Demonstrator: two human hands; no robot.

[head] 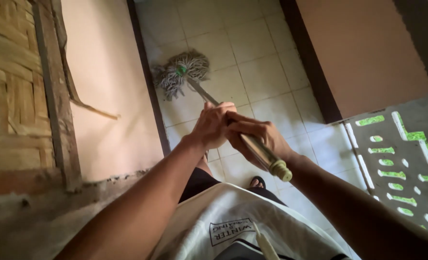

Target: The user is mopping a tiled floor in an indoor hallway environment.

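Observation:
A string mop with a grey-white head (182, 72) and a green collar rests on the white tiled floor (257, 62) ahead of me. Its metal handle (264, 156) runs back toward me and ends in a pale cap. My left hand (211, 126) is wrapped around the handle higher up the shaft. Just behind it, near the capped end, my right hand (257, 137) grips the same handle. Both arms reach forward from the bottom of the view.
A narrow tiled passage runs between a peach wall with dark skirting (105, 86) on the left and another peach wall (368, 53) on the right. Woven bamboo panelling (11, 86) stands far left. A grey cut-out block (402, 154) sits at right. My foot (257, 182) shows below.

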